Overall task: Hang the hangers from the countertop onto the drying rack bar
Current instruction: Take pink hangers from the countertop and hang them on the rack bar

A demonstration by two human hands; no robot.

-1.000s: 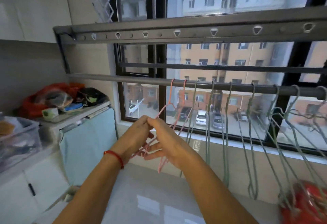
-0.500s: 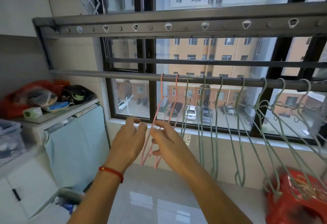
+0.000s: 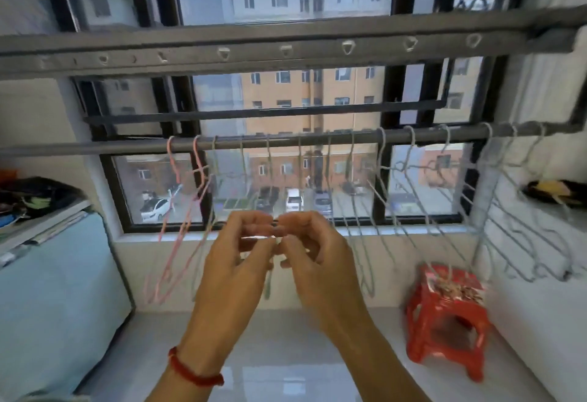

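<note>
Blurring hangers [image 3: 359, 211], hands [image 3: 276, 252] hiding some

We saw a round grey metal drying rack bar [image 3: 286, 142] run across the window, and it carried everything that hung there. Two thin pink wire hangers [image 3: 178, 211] hooked over it towards its left end, side by side. To their right a long row of pale green-grey wire hangers [image 3: 386, 179] hooked over the same bar, reaching almost to its right end. Below, a glossy white tiled floor [image 3: 286, 354] carried a small red plastic stool [image 3: 448, 312].
</note>
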